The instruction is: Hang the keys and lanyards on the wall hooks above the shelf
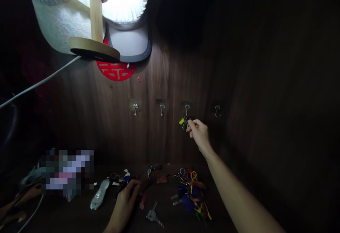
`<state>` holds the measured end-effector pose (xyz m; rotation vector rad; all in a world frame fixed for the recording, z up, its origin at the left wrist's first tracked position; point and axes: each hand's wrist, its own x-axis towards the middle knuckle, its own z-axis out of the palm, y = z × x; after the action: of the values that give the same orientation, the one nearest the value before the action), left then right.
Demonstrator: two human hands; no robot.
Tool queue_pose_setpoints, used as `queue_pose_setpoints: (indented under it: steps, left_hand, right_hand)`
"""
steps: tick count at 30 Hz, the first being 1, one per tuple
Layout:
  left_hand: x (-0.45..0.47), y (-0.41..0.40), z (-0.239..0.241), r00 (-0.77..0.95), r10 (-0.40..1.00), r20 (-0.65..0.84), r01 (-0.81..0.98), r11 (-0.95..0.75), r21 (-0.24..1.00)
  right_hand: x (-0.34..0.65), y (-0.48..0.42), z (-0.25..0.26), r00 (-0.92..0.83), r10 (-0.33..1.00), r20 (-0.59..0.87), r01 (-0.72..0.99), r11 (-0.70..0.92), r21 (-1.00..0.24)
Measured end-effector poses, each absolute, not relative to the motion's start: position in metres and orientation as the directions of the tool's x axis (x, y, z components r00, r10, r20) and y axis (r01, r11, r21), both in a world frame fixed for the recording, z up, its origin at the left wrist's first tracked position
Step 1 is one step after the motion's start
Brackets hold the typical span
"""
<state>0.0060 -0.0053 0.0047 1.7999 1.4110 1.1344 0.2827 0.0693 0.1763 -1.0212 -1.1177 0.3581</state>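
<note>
My right hand (198, 134) is raised to the wooden wall, its fingertips pinching a bunch of keys (185, 122) with a yellow tag. The bunch hangs from a metal wall hook (187, 109). My left hand (126, 203) rests low on the dark shelf (170, 171), curled over a dark strap (135, 182). A silver oblong fob (100, 194) lies to its left, and a loose pair of silver keys (152, 215) lies to its right. Farther right sits a tangle of colourful lanyards with blue fobs (193, 194).
Other metal wall hooks (135, 109) (162, 109) (217, 111) stand in the same row. Above them are a red felt ornament (116, 69) and a bright lamp (95, 13) with a pale cable (39, 80). A pixelated patch (66, 172) covers something at the shelf's left.
</note>
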Motion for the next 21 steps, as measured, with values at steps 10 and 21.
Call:
queue_pose_setpoints:
  steps: [10,21]
  left_hand:
    - [0.004,-0.005,0.004,0.087,0.949,0.304,0.451,-0.309,0.837]
    - [0.0,-0.007,0.003,0.002,0.948,0.319,0.324,-0.303,0.896]
  right_hand:
    - [0.26,0.05,0.118,0.308,0.775,0.552,0.258,0.491,-0.832]
    - [0.227,0.02,0.056,0.147,0.896,0.418,0.326,0.355,-0.876]
